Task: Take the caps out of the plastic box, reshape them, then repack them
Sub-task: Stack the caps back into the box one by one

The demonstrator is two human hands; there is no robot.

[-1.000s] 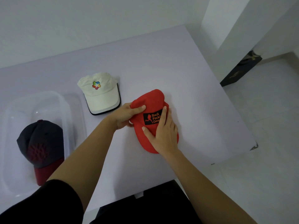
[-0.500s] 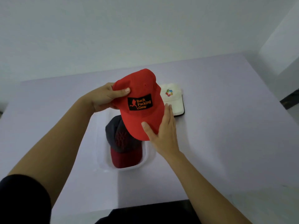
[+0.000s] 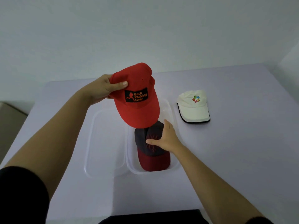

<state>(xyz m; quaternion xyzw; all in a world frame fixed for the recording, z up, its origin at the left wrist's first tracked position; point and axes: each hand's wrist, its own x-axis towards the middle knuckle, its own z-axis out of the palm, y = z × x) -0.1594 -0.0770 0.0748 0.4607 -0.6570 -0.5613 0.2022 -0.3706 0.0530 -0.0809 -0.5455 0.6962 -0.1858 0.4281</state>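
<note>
I see the red cap point(image 3: 137, 97) held in the air above the far half of the box point(image 3: 175, 166). Its brim points toward me and tilts down, and its black patch reading "Back Packing Gear" faces the camera. In this view the brim tip overlaps the dark cap point(image 3: 152, 152) below it; I cannot tell whether they touch. The left hand point(image 3: 103, 89) is clamped on the red cap at the left side of the crown, with the thumb pressed on the front and the fingers hidden behind the fabric.

The dark cap lies inside the box, crown away from me and maroon brim at the near wall. The right hand point(image 3: 165, 139) rests on its crown, thumb spread across the red embroidery. The fingers that show are straight and not curled round anything.

The box is clear plastic and stands on the table point(image 3: 242, 151). 1 clear lid point(image 3: 103, 143) lies flat just beside it on its left. 1 white cap point(image 3: 193, 107), with a coloured logo and dark brim edging, sits on the table to the right of the box, apart from it, brim toward me. A black sleeve point(image 3: 21, 191) covers the left upper arm.
</note>
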